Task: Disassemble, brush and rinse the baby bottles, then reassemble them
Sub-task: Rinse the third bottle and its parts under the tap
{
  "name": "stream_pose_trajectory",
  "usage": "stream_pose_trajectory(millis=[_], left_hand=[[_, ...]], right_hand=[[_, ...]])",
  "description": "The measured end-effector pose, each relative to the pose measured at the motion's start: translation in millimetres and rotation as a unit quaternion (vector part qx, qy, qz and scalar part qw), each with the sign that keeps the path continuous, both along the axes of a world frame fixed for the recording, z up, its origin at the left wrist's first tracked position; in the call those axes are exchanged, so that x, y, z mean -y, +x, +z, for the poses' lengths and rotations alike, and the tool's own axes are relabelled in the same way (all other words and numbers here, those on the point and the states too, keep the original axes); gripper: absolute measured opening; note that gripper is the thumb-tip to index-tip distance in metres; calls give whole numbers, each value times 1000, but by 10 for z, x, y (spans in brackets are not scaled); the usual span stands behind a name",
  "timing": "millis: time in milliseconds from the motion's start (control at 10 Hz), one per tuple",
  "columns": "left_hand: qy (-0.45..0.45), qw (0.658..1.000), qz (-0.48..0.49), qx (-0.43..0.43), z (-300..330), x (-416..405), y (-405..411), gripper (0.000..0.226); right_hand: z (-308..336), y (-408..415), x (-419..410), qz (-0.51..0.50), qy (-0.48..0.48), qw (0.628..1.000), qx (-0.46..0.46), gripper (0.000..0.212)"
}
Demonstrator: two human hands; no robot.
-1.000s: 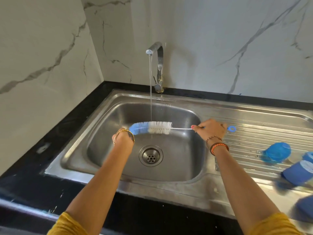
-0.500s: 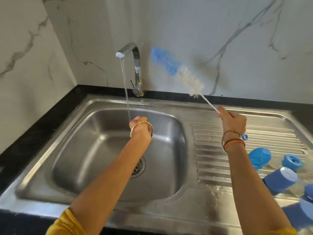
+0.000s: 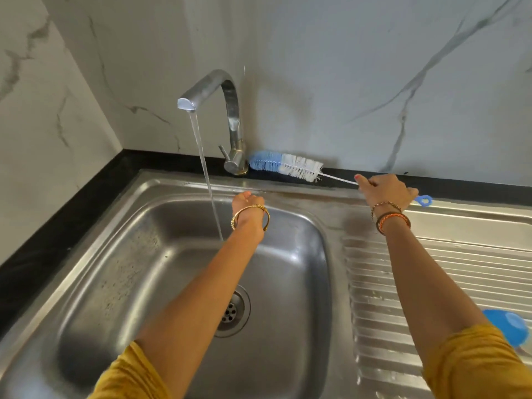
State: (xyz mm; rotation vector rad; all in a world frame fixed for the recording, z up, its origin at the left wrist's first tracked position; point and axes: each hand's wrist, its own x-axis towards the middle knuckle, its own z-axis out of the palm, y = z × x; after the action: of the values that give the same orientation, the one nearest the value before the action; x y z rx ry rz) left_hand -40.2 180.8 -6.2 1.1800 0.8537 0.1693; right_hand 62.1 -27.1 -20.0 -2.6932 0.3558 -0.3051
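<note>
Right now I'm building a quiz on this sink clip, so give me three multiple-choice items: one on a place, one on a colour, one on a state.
1. Where does the bottle brush head lie?
A. In the basin, over the drain
B. On the back ledge beside the tap base
C. On the ridged drainboard

2. What colours are the brush bristles?
A. Blue and white
B. All green
C. Red and yellow

3. What is the state of the tap?
A. Off and dry
B. Running
C. Covered by a cloth

Answers:
1 B: the bristles sit along the dark ledge behind the sink, right of the tap base, while the right hand holds the wire handle.
2 A: the tip half is blue, the handle half white.
3 B: a stream falls from the spout into the basin, passing the left hand.
</note>
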Motion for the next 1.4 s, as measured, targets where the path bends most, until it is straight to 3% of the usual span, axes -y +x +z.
stream_pose_trajectory(millis=[200,300,400,500,600,700,1100,1400], left_hand=[[57,998,8,-12,-233,-52,156,32],[107,994,-11,-25,-283,-56,76,23],[102,994,-14,-24,-365,-133,-23,21],[60,998,3,-17,-437,-257,-157,20],[53,998,19,-33,-468,-424,-319,21],[69,997,3,-31,-525,-515,-432,19],[48,998,-22,-32,-564,-561,-293,21],[50,998,-9,-34,-595,-691,-303,18]], right_hand=[[-237,162,11,73,-40,996,38,32],[-230,122,-27,81,13,995,63,29],[-95,27,-211,96,91,984,118,25],[28,-80,-534,128,113,979,115,15],[-2,-154,-818,98,29,995,9,20],[-110,-152,-841,62,23,996,-62,29],[-292,32,-731,115,30,993,-14,30],[-302,101,-704,82,5,997,-1,31]])
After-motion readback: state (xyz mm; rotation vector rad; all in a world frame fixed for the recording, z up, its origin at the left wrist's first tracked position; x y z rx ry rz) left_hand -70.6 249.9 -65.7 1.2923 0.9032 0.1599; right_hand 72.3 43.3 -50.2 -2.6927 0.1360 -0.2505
